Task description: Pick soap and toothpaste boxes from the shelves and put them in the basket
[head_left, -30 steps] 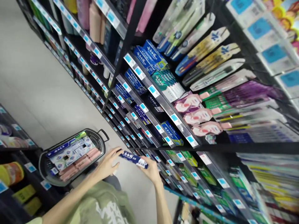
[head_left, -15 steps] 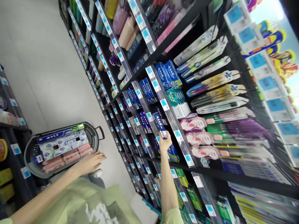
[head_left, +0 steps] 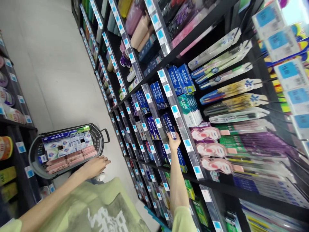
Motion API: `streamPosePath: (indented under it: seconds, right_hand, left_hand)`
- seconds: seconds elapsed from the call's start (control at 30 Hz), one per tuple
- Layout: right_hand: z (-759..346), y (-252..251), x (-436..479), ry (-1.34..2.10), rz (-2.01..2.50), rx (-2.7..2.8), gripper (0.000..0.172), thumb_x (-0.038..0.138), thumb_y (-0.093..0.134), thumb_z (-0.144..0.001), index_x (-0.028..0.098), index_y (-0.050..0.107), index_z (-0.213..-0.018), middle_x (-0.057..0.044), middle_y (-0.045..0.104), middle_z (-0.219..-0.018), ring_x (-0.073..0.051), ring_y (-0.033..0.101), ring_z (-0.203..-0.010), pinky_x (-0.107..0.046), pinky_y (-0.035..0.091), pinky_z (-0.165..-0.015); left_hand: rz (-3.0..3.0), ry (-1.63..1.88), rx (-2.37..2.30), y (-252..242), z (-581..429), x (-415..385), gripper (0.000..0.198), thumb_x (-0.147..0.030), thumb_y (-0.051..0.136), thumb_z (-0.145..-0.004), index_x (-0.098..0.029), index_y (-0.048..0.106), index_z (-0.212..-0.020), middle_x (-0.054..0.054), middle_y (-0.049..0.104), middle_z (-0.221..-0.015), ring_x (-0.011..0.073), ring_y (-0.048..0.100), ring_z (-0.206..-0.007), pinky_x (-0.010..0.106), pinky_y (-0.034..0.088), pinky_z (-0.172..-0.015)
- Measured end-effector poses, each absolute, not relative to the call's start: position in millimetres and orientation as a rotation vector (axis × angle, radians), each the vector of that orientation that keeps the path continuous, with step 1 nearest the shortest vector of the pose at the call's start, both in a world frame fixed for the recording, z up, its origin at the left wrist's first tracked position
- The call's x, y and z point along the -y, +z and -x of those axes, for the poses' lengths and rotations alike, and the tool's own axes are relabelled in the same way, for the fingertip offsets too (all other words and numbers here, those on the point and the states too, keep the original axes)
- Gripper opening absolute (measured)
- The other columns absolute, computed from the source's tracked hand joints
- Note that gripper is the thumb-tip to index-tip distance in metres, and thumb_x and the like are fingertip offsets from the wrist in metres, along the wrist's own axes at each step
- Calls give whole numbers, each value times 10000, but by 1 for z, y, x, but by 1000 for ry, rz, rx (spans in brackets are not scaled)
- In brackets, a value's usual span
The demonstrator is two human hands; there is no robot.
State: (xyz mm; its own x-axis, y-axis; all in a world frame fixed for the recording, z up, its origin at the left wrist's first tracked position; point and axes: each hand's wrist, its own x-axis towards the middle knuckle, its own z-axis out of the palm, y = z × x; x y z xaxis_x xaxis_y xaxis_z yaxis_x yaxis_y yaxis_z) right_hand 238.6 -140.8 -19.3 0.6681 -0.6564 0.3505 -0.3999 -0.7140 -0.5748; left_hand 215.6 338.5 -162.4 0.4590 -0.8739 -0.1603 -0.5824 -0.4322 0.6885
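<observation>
My right hand (head_left: 174, 141) is closed on the near end of a dark blue toothpaste box (head_left: 171, 123), which lies within a shelf compartment, close beside another dark box (head_left: 165, 124). Its fingertips are partly hidden behind the box end. My left hand (head_left: 96, 166) hangs with fingers stretched out and nothing in it, by the near side of a black shopping basket (head_left: 102, 146). In the basket lie a long blue box (head_left: 60, 137), several white-and-blue boxes (head_left: 63, 146) and several pink packs (head_left: 74, 157).
Hanging toothbrush packs (head_left: 231, 93) jut out on the right. Blue toothpaste boxes (head_left: 158, 93) and teal-and-white boxes (head_left: 188, 111) stand in neighbouring compartments. Price-tag rails (head_left: 177, 114) edge the shelves. Another shelf (head_left: 14, 122) borders the grey floor (head_left: 62, 77) on the left.
My right hand has pushed the toothpaste box deeper into the compartment, alongside the other box. The view has shifted slightly; my left hand keeps its place by the basket.
</observation>
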Motion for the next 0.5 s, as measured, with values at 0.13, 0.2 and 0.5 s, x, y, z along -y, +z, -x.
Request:
streamPosePath:
  seconds: [0.13,0.2,0.5]
  right_hand:
    - [-246,-20,156,-687,2390,-817,783,570,767,-654,50,668,-1232,-213,732,-1163,-321,677,-1075,-467,499,-1013]
    - [-250,-23,162,-649,2370,-830,811,558,776,-636,31,656,-1241,-230,717,-1189,-319,675,-1083,-458,500,-1013]
    - [-257,-27,177,-433,2401,-865,774,544,773,-624,67,659,-1223,-186,731,-1147,-292,680,-1026,-433,520,-955]
  left_hand:
    - [-2160,-709,1231,-164,-222,-330,350,-72,504,-891,-201,699,-1152,123,715,-1020,290,672,-1033,380,508,-880]
    - [-2153,-717,1232,-164,-225,-327,351,-64,503,-882,-186,701,-1144,133,714,-1013,295,673,-1028,386,510,-877]
    - [-2204,-807,1337,-161,-223,-325,352,-87,459,-916,-168,685,-1173,147,714,-1057,319,660,-1068,420,504,-896]
